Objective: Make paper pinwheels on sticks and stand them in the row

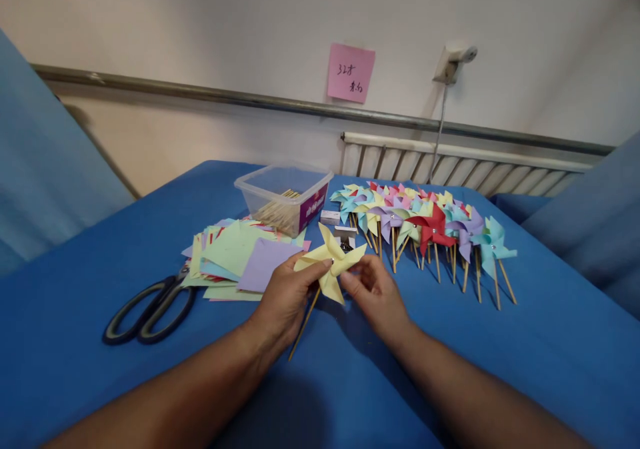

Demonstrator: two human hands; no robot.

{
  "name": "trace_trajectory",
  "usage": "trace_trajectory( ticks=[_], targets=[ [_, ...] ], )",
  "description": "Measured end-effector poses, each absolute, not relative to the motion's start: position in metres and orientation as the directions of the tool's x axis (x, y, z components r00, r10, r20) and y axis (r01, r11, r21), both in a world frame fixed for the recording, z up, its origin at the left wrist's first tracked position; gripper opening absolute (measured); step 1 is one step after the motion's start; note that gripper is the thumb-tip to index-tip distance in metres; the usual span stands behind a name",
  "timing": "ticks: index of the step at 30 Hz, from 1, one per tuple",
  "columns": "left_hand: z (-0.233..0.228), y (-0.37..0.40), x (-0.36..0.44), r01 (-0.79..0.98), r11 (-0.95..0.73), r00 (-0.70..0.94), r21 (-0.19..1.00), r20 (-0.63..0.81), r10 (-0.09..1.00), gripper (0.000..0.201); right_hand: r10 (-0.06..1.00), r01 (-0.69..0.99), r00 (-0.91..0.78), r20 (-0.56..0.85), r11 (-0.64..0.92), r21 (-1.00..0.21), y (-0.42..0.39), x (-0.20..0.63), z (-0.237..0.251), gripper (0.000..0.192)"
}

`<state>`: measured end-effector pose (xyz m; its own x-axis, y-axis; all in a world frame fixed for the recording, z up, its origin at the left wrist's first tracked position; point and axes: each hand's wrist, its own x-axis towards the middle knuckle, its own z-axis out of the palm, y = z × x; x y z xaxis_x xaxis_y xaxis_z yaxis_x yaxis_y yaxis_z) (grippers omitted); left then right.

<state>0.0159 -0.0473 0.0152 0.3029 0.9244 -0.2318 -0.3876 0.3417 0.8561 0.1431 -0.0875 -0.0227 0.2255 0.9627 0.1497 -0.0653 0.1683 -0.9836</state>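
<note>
Both forearms enter from the bottom edge, their elbows cut off. The left hand (284,297) pinches the yellow pinwheel (331,260) at its left blade, thumb on top, with the wooden stick (304,324) running down behind the palm toward the blue surface (75,369). The right hand (376,289) pinches the pinwheel's lower right blade between thumb and fingertips, so the pinwheel sits between the two hands, raised just above the surface. A small pin shows at its centre. Left of the hands lie black-handled scissors (150,309), blades tucked under a spread of coloured paper squares (235,256). Behind the pinwheel a small metal thing and a little box are partly hidden and hard to make out. To the right stands a row of finished pinwheels (425,226) on sticks. Farther back, a clear plastic tub (283,196) holds sticks; its purple label is unreadable. On the wall a pink sticky note (351,72) bears handwriting beginning "32", the rest unclear
</note>
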Motion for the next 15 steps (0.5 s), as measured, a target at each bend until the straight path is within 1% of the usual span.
trace_trajectory(
  ticks=[3, 6, 9, 15],
  targets=[
    [0.016, -0.048, 0.015, -0.384, 0.358, 0.3, 0.851, -0.251, 0.92, 0.024, 0.998, -0.157, 0.058, -0.004, 0.006, -0.988, -0.089, 0.134, -0.025, 0.029],
    [0.018, -0.048, 0.014, -0.348, 0.346, 0.278, 0.871, -0.257, 0.926, 0.022, 0.998, -0.214, -0.013, -0.064, -0.066, -0.975, -0.091, 0.131, -0.025, 0.033],
    [0.019, -0.045, 0.012, -0.32, 0.316, 0.266, 0.893, -0.236, 0.935, 0.023, 0.998, -0.212, -0.006, -0.056, -0.056, -0.976, -0.091, 0.135, -0.021, 0.034],
    [0.021, -0.038, 0.008, -0.245, 0.304, 0.322, 0.921, -0.218, 0.921, 0.018, 0.997, -0.22, 0.043, -0.064, -0.053, -0.974, -0.09, 0.145, -0.013, 0.032]
  ],
)
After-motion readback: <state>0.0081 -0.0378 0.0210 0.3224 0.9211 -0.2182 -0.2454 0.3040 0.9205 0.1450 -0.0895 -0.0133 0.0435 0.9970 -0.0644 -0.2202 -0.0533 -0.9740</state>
